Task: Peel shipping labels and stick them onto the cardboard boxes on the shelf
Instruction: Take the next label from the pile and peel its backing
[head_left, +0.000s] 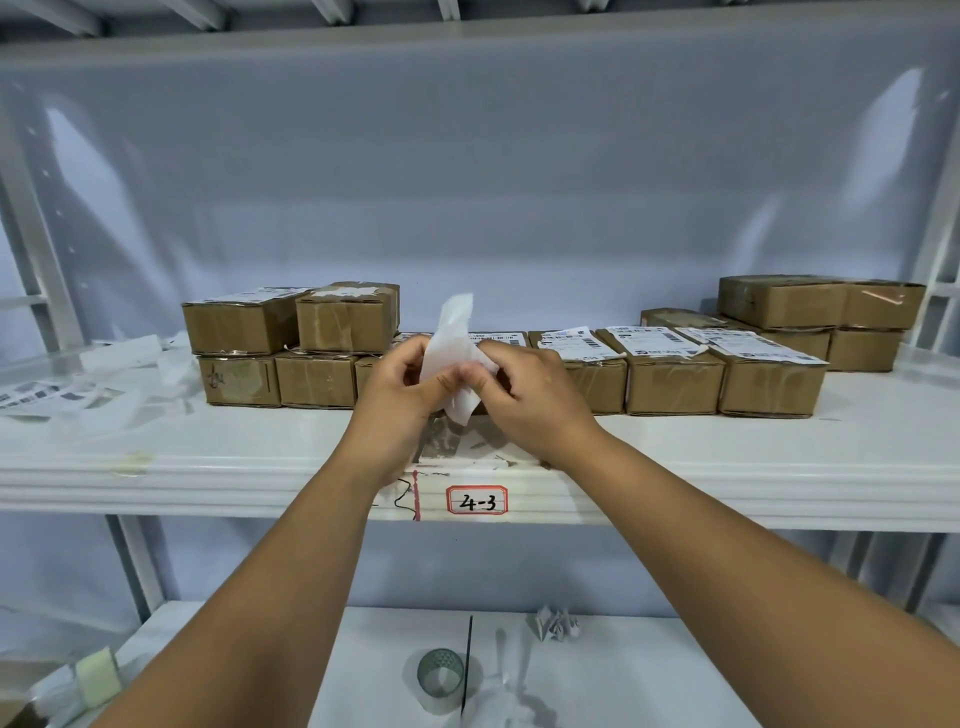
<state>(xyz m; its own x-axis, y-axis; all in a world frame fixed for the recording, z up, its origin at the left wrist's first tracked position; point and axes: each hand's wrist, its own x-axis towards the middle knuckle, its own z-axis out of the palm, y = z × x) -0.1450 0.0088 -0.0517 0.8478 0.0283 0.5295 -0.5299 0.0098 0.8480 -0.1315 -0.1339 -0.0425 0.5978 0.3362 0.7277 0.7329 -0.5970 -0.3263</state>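
Both hands hold one white shipping label sheet (453, 345) upright above the front of the white shelf (727, 467). My left hand (402, 387) pinches its left edge and my right hand (524, 395) pinches its lower right edge. Behind the hands runs a row of brown cardboard boxes (670, 382); those to the right carry white printed labels (644, 340) on top. To the left, two boxes (345, 319) are stacked on the row. Whether the label is parting from its backing is hidden by my fingers.
Loose labels and backing strips (78, 395) lie at the shelf's left end. More boxes (821, 304) are stacked at the back right. A tag reading 4-3 (477, 500) marks the shelf edge. On the lower shelf lie a tape roll (440, 675) and crumpled paper (556, 623).
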